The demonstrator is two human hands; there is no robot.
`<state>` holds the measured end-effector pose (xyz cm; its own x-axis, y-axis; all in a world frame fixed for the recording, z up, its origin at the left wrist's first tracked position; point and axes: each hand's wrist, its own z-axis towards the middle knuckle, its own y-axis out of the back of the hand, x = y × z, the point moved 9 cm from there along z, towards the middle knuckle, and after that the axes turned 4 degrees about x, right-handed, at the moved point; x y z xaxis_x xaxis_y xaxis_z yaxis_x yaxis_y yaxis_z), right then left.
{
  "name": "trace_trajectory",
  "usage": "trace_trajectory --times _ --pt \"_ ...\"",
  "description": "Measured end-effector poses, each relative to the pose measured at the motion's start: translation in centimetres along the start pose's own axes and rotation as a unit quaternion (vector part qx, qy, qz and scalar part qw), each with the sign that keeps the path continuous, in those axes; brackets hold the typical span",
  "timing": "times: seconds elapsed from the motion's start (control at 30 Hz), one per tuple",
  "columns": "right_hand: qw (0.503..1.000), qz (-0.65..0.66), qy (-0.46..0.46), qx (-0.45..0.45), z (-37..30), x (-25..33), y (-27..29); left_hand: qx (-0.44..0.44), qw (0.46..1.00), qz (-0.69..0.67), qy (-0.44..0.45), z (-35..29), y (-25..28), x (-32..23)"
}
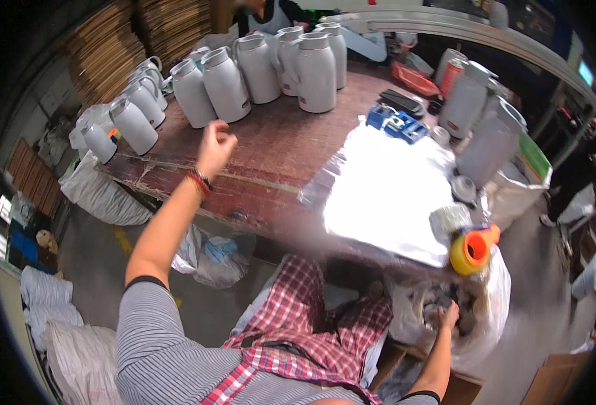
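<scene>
My left hand (215, 150) is raised over the near side of the wooden table, its fingers loosely curled and apart, with nothing visible in them. Just beyond it stand a grey jug (193, 94) and a second grey jug (227, 88), both with handles. Down at my right side, my right hand (449, 316) reaches into a clear plastic bag (409, 297) holding small dark and grey pieces. Its fingers close on a small grey piece (444, 299), whose exact kind I cannot make out.
More grey jugs (316, 74) line the table's far and left edges. A shiny white sheet (392, 189), a blue metal fixture (398, 123) and an orange-and-yellow tape dispenser (472, 251) lie to the right. Across the table is another person (271, 17). A cardboard box (460, 386) sits below the bag.
</scene>
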<state>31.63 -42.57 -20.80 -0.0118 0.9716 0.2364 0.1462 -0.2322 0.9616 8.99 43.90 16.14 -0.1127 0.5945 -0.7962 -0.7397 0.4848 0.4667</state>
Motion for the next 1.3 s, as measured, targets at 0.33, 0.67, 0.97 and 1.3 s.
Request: trace_trajectory --times 0.33,0.67,0.97,1.3 --pt "0.969 -0.021 -0.166 0.182 8.3 -5.0 -6.1 -0.147 0.868 0.473 -0.040 29.1 8.9 4.3" --pt "0.925 -0.212 -0.213 0.232 8.0 -2.8 -6.4 -0.035 0.804 0.578 0.136 28.7 7.7 3.6" --pt "0.996 0.007 -0.082 0.023 2.1 -1.5 2.1 -0.006 0.918 0.396 0.011 13.7 10.3 -6.2" --pt "0.850 0.523 0.061 -0.028 -11.9 13.0 20.7 0.371 0.827 0.190 -0.377 -14.8 2.3 -27.9"
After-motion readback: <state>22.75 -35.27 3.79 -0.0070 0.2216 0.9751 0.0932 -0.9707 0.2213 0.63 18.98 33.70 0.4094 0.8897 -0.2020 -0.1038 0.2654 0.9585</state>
